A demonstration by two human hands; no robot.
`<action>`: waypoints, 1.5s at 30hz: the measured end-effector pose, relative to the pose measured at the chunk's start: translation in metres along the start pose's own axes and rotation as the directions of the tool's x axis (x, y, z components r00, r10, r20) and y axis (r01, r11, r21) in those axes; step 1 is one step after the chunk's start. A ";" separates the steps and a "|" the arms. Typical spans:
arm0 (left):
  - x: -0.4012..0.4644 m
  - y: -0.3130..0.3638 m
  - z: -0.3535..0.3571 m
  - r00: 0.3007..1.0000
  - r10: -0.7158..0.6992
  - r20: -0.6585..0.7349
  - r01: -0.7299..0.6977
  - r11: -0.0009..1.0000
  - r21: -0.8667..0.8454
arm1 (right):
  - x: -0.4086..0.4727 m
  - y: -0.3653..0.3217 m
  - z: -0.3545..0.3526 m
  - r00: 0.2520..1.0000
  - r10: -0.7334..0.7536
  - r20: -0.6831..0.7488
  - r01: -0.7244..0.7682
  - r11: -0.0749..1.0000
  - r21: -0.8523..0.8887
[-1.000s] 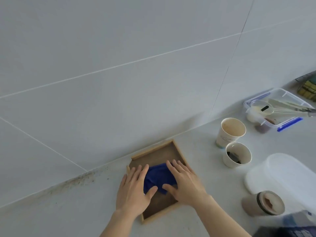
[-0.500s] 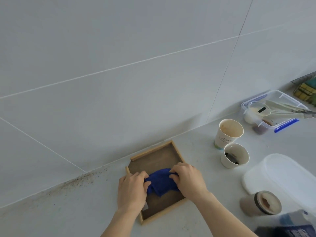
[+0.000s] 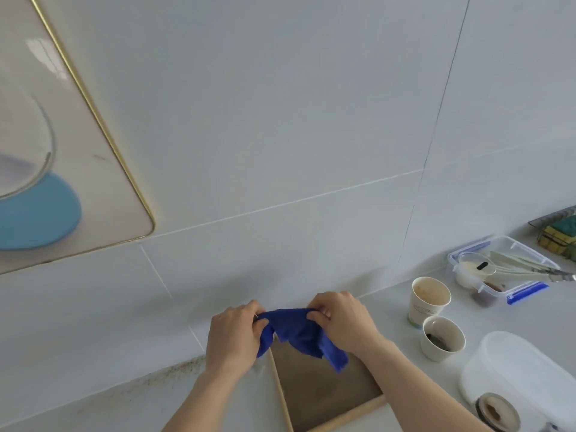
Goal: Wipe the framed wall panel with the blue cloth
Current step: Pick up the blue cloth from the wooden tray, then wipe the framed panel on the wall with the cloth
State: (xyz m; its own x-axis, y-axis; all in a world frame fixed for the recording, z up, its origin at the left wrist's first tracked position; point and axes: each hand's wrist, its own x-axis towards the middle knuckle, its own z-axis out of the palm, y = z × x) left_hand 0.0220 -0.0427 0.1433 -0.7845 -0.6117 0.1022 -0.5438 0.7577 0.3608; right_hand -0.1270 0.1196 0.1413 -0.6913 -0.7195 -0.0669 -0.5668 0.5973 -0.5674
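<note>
The blue cloth (image 3: 299, 333) hangs stretched between both hands, lifted above the wooden tray (image 3: 324, 391). My left hand (image 3: 232, 336) pinches its left end and my right hand (image 3: 341, 319) pinches its right end. The framed wall panel (image 3: 62, 145), cream with a thin gold frame and a blue shape on it, is on the wall at the upper left, well apart from the hands. Only its lower right part is in view.
Two paper cups (image 3: 428, 299) (image 3: 442, 338) stand right of the tray. A clear box with blue clips (image 3: 498, 271) holds utensils at the back right, sponges (image 3: 558, 233) beyond it. A white lidded tub (image 3: 523, 369) and a brown-lidded jar (image 3: 497, 411) sit at the lower right. Dirt specks line the wall joint (image 3: 168, 371).
Both hands gripped the cloth in the tray and lifted it up, spreading it between them. The view tilted up, bringing the framed panel into sight.
</note>
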 end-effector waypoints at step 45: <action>-0.016 -0.052 -0.297 0.814 -0.144 -0.562 -0.400 0.562 -0.724 | -0.030 -0.321 -0.026 0.929 -0.193 0.316 -0.316 0.033 0.948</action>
State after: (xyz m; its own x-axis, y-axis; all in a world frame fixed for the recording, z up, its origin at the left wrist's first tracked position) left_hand 0.1517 -0.1398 0.3985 -0.3928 -0.7354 0.5521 0.2244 0.5056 0.8331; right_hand 0.0638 -0.0418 0.3467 -0.3910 -0.8958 -0.2116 0.6244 -0.0892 -0.7760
